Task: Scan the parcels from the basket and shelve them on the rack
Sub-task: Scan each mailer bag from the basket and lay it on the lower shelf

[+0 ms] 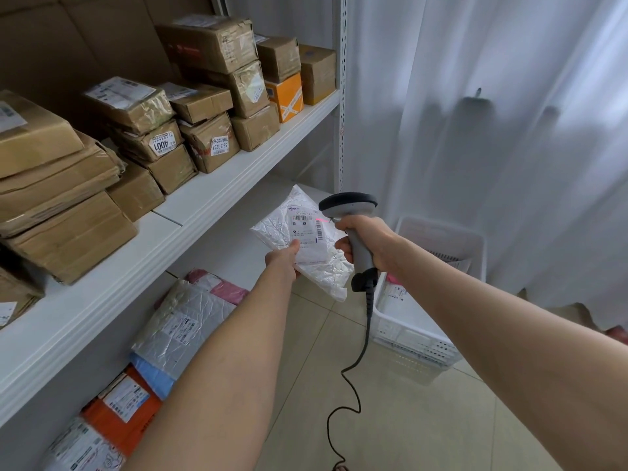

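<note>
My left hand (283,261) pinches the lower edge of a white plastic parcel (278,224) with a barcode label, held up in front of the rack. My right hand (365,243) grips a grey handheld scanner (350,205) just right of the parcel; a red scan line lies beside the label's barcode. The white plastic basket (421,338) stands on the floor at the right, below my right arm, with flat parcels inside. The white rack's upper shelf (190,212) carries stacked cardboard boxes.
The lower shelf holds soft mailers: a silver one (183,328), pink, blue and orange ones. The scanner's coiled cable (356,365) hangs to the tiled floor. A white curtain (475,96) hangs at the right behind the basket. A rack post (341,96) stands upright.
</note>
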